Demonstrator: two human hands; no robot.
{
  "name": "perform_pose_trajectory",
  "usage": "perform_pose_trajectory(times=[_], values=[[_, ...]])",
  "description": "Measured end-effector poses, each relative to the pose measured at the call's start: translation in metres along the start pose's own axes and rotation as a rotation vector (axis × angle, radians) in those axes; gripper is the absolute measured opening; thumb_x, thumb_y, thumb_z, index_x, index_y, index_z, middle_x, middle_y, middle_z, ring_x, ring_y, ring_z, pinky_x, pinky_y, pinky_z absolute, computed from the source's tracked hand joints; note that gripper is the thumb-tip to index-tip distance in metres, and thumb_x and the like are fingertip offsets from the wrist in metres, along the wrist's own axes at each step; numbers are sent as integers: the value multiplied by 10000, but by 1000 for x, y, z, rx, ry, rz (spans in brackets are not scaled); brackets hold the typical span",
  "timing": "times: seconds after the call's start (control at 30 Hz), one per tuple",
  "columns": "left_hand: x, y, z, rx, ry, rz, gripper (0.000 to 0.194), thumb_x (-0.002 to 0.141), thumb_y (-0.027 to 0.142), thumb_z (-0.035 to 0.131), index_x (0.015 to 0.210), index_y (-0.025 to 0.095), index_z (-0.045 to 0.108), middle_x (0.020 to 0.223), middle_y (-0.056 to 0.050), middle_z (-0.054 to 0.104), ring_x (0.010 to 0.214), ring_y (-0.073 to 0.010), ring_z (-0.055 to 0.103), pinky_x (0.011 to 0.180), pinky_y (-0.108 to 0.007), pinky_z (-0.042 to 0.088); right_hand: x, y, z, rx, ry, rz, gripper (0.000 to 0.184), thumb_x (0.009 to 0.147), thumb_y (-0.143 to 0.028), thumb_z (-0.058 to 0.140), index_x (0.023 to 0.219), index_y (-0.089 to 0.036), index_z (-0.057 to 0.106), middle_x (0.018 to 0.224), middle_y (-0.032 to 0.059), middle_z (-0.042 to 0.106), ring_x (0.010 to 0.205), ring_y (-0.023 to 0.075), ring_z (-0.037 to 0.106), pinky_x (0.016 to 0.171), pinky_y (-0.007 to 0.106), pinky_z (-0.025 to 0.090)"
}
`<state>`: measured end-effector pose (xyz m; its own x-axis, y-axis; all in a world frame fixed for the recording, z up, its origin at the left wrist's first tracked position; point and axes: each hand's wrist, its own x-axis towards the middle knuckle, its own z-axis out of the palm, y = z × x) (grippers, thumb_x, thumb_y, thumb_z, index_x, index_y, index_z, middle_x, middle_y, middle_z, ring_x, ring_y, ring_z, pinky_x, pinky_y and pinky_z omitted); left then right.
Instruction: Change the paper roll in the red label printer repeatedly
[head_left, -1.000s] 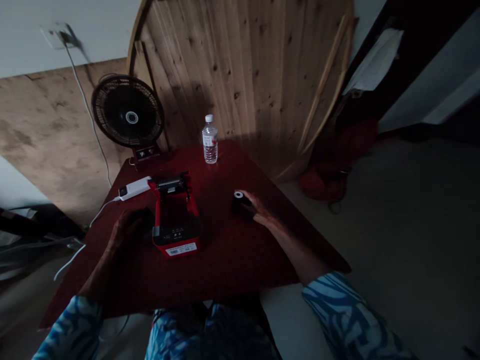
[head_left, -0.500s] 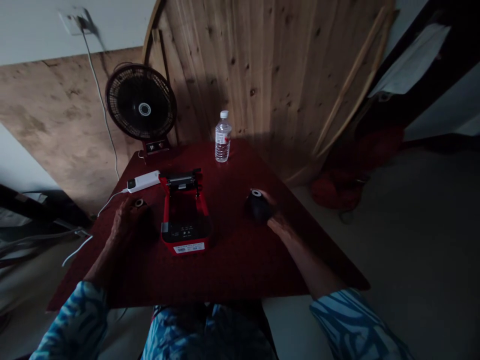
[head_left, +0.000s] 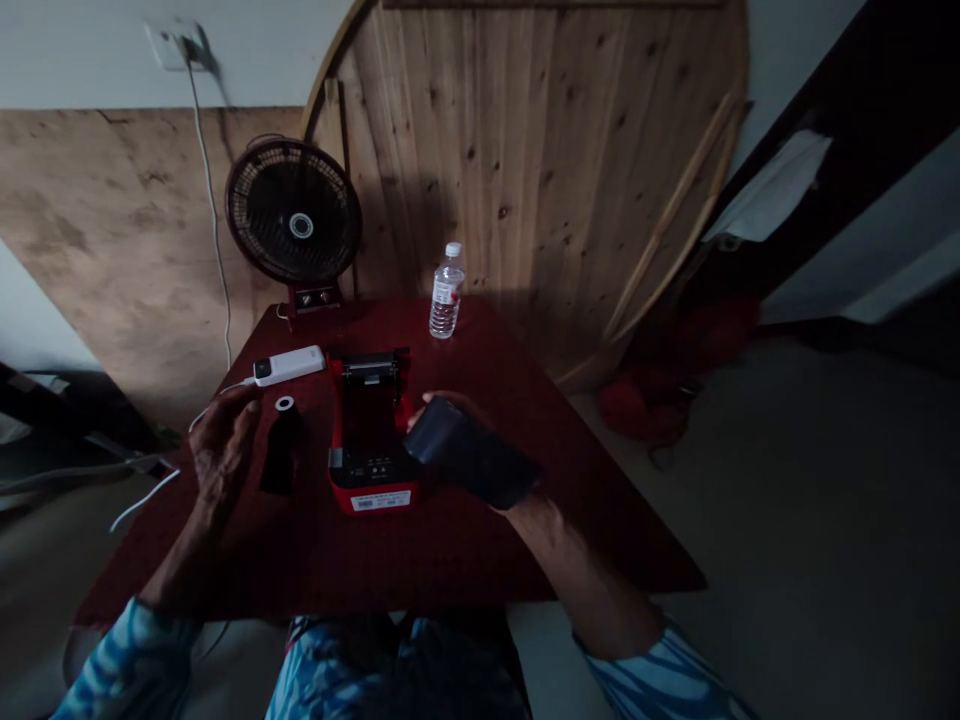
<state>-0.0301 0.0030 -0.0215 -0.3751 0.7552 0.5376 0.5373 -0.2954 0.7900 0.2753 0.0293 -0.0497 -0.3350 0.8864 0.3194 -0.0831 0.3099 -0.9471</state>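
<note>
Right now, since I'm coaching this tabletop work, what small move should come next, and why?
Perhaps shift the wide, dark, smooth roll left over the open red-and-black plastic printer: the right hand holds it by the printer's right side, the printer's inside looks uncovered, and the left hand seems free, beside another dark roll with a white-ringed end.

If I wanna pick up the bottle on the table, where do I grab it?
Probably around the middle of the bottle, below its white cap, coming from the front or right. It stands upright with slim, round sides; a wooden panel is behind it and the fan is to its left.
</note>
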Motion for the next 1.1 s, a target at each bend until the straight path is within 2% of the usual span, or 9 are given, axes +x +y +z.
perform_pose_trajectory(times=[0.07, 0.17, 0.23, 0.3, 0.5, 0.7, 0.8, 0.93, 1.1], values=[[-20, 34, -6, -75, -87, -4, 304, 862, 486, 650, 994, 224, 730, 1010, -31, 755, 988, -242, 694, 893, -343, 566, -6, -14, 18, 170, -53, -55, 452, 911, -642, 449, 1196, -325, 600, 1062, 45, 748, 960, 261, 720, 818, 428, 588], [-46, 79, -10, -157, -477, -49, 344, 891, 517, 602, 1061, 249, 735, 1019, -50, 769, 881, -242, 721, 746, -321, 593, -14, -34, 36, 312, -161, -134, 331, 886, -564, 597, 1101, -315, 635, 1068, 37, 730, 989, 216, 701, 853, 376, 567], [-56, 97, -9, -204, -675, -55, 391, 899, 541, 572, 1110, 251, 727, 1074, -70, 764, 937, -264, 720, 786, -337, 588, -20, -46, 42, 230, -208, -197, 299, 887, -528, 635, 1081, -301, 654, 1080, 48, 698, 1028, 202, 670, 921, 365, 531], [-61, 103, -7, -233, -773, -78, 397, 900, 528, 572, 1144, 248, 712, 1121, -79, 754, 989, -273, 711, 822, -340, 576, -24, -55, 44, 106, -230, -234, 301, 896, -526, 634, 1075, -285, 670, 1068, 59, 656, 1040, 198, 640, 949, 358, 505], [-63, 103, -5, -344, -825, -211, 324, 806, 441, 710, 1046, 224, 722, 1027, -83, 771, 964, -280, 717, 812, -337, 566, -32, -61, 44, 72, -217, -192, 277, 880, -471, 683, 1086, -287, 698, 1074, 48, 638, 1065, 190, 626, 955, 336, 499], [-66, 109, -3, -435, -701, -366, 281, 735, 348, 787, 936, 172, 698, 922, -77, 760, 859, -233, 701, 742, -289, 541, -46, -51, 36, 361, -62, 179, 420, 834, -574, 679, 1126, -273, 670, 1105, 55, 718, 971, 199, 688, 848, 336, 559], [-72, 104, 3, -536, -635, -398, 287, 702, 284, 822, 912, 175, 659, 994, -73, 744, 915, -219, 687, 777, -274, 528, -57, -59, 29, 234, -97, 152, 455, 901, -639, 533, 1070, -247, 690, 1056, 59, 736, 960, 207, 692, 845, 339, 545], [-82, 92, 11, -703, -675, -447, 320, 718, 264, 837, 930, 197, 606, 1007, -53, 737, 897, -186, 679, 766, -253, 509, -66, -77, 32, -228, -177, 3, 215, 889, -408, 658, 982, -218, 697, 980, 46, 728, 929, 190, 675, 850, 300, 511], [-85, 80, 11, -817, -799, -440, 305, 810, 428, 773, 952, 195, 636, 904, -35, 712, 830, -170, 644, 723, -247, 483, -64, -85, 40, -226, -202, -28, 156, 948, -316, 573, 952, -206, 684, 916, 25, 725, 874, 151, 680, 797, 249, 520]])
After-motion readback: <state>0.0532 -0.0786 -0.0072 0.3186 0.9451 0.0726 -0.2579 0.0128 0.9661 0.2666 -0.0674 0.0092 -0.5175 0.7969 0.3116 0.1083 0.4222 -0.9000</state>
